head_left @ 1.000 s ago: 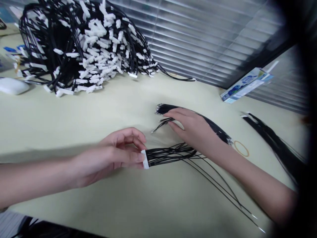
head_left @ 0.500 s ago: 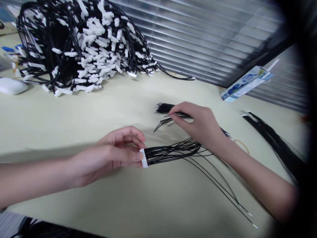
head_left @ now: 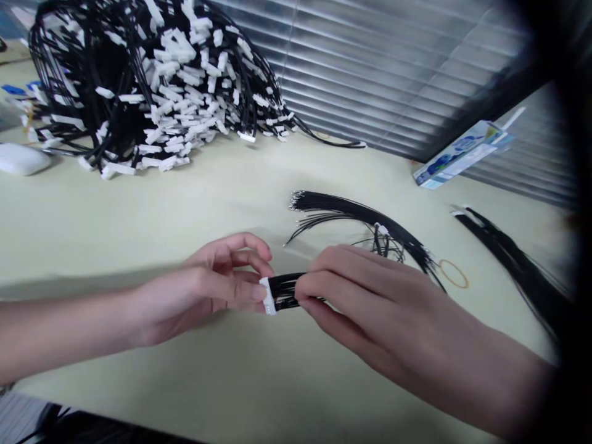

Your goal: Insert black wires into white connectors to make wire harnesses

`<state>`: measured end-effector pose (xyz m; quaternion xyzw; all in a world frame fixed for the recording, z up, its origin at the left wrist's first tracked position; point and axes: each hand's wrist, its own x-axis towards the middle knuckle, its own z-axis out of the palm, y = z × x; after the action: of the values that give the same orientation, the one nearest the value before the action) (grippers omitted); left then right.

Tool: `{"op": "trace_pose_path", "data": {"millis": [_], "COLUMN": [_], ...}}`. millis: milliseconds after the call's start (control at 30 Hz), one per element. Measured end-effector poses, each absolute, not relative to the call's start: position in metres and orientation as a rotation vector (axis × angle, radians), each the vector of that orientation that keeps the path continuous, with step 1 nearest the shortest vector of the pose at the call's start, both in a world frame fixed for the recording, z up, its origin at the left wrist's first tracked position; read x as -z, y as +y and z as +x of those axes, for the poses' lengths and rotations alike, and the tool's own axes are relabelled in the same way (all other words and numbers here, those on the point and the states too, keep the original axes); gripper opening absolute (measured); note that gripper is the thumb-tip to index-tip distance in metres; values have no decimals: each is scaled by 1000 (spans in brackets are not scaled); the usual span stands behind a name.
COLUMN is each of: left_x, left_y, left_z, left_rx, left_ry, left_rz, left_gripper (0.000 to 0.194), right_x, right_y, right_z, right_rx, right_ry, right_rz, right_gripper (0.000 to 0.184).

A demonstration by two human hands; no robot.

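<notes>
My left hand (head_left: 213,295) pinches a white connector housing (head_left: 267,297) between thumb and fingers, its other fingers curled loosely behind. Black wires (head_left: 284,287) run out of the housing's right side. Just right of it, my right hand (head_left: 374,311) is closed with its fingertips pinched at these wires; the hand covers the rest of their length. Whether it grips one wire or several cannot be made out. Beyond my right hand lies a fanned bundle of loose black wires (head_left: 356,208) with bare metal tips, and a small white connector with short wires (head_left: 382,230) beside it.
A large heap of black cables with white connectors (head_left: 180,105) fills the back left. A white rounded object (head_left: 23,159) lies at the left edge. Rubber band (head_left: 454,274), more black wires (head_left: 509,265) and a blue-white carton (head_left: 462,154) are at right, before window blinds (head_left: 370,68).
My right hand has come from the loose wire bundle toward me and left, to the wires beside the connector. My left hand has stayed in place with the connector.
</notes>
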<state>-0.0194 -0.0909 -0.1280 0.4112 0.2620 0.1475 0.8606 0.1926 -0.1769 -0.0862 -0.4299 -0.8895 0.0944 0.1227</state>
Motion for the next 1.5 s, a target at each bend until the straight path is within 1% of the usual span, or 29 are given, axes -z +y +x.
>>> {"op": "trace_pose_path", "data": {"millis": [167,400,667,833,967,1033,1133,1200,1267,1367,1400,1500], "left_x": [128,127,127,127,128,129,128,128,128,127,127,126], "left_y": [-90,-90,-91,-92,-91,-92,-92,-93,-92,-92,-92,-92], "left_z": [-19,-18,-19,-19,-19,-19,-19,-19,-18,-18,-18,-18], "left_rx": [-310,-313,-309,-325,-338,-333,-288,-262,-246,-245,-247,-243], "left_ry": [568,572,575,594,602,598,600,614,632,643,642,635], "left_rz": [876,887,882,907,910,921,950,962,968,973,971,966], "left_gripper": [26,26,26,25,24,24,26,27,27,26,25,23], "right_x": [84,84,84,85,88,87,83,82,86,106,114,133], "right_y": [-174,-175,-172,-171,-172,-172,-169,-163,-154,-133,-126,-109], "right_z": [192,189,184,182,179,177,175,178,186,204,211,227], "right_rx": [-230,-263,-140,-58,-54,-99,-323,-444,-388,-116,-33,-2], "right_ry": [-2586,-2573,-2643,-2709,-2696,-2647,-2530,-2448,-2379,-2355,-2381,-2500], "right_rz": [-1206,-1215,-1161,-1112,-1114,-1139,-1217,-1255,-1309,-1388,-1404,-1366], "right_gripper": [32,30,21,23,22,19,13,16,20,16,18,22]}}
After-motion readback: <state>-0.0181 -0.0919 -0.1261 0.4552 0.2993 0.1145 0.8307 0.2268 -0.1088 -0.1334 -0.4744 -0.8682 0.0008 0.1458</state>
